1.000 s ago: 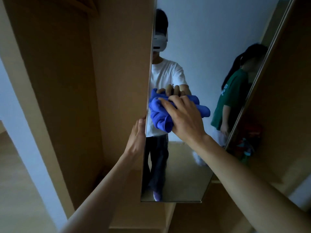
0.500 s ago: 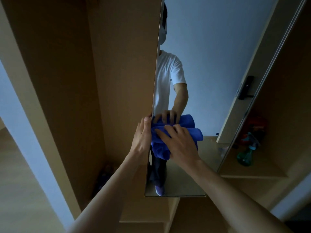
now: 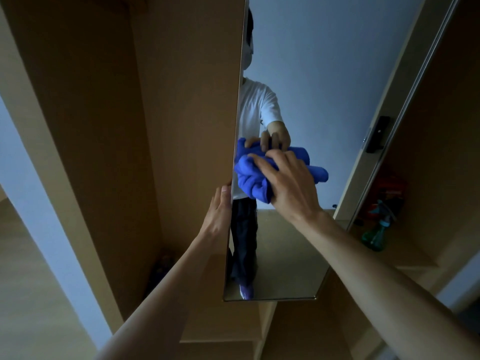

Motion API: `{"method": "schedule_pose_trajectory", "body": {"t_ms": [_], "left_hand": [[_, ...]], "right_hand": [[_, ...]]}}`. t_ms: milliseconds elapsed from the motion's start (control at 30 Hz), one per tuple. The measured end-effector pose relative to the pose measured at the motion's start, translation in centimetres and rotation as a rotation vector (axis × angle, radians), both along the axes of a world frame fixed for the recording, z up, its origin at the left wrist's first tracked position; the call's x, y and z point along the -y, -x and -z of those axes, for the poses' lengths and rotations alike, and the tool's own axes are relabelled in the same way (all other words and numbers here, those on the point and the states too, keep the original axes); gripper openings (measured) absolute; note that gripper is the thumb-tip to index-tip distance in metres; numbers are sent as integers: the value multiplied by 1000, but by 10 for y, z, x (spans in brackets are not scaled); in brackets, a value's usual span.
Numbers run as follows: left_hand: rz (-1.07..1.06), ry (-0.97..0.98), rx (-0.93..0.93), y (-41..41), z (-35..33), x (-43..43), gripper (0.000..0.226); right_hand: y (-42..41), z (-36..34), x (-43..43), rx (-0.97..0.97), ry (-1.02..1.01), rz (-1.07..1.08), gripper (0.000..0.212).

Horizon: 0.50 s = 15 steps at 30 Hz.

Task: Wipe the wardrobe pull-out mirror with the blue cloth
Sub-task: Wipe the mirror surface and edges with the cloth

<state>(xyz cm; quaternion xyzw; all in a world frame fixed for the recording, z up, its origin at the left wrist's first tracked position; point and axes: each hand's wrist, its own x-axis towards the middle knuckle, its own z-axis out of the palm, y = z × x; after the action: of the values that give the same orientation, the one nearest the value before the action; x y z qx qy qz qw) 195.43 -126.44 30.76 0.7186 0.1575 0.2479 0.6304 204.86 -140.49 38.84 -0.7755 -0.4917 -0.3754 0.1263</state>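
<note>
The tall pull-out mirror (image 3: 298, 74) stands out from the wardrobe, its glass facing right and reflecting a person in a white shirt. My right hand (image 3: 288, 185) presses a bunched blue cloth (image 3: 250, 178) against the glass near the mirror's left edge, fingers curled over the cloth. My left hand (image 3: 219, 213) lies flat against the mirror's wooden back at the same edge, fingers straight and pointing up, just below the cloth.
Wooden wardrobe panels (image 3: 91, 126) rise at the left. To the right a shelf (image 3: 405, 255) carries a green spray bottle (image 3: 376, 233) and red items (image 3: 389, 185). A dark door handle (image 3: 378, 137) shows in the reflection. The mirror's bottom edge (image 3: 270, 298) hangs above lower shelves.
My right hand and the cloth went down the glass, then came back up and slightly right. My left hand stays on the mirror's edge. The view has shifted a little.
</note>
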Motion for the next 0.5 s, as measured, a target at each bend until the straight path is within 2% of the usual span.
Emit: {"method": "schedule_pose_trajectory", "body": {"t_ms": [200, 267, 400, 500], "left_hand": [[-62, 66, -120, -1, 25, 1, 78], [-93, 68, -85, -2, 27, 5, 69], [-91, 35, -64, -5, 27, 8, 35], [-137, -14, -90, -7, 28, 12, 32]], "right_hand": [[-12, 16, 1, 103, -81, -33, 46], [-16, 34, 2, 112, -73, -33, 50], [-20, 81, 10, 55, 26, -9, 62], [-18, 112, 18, 0, 150, 19, 68]]}}
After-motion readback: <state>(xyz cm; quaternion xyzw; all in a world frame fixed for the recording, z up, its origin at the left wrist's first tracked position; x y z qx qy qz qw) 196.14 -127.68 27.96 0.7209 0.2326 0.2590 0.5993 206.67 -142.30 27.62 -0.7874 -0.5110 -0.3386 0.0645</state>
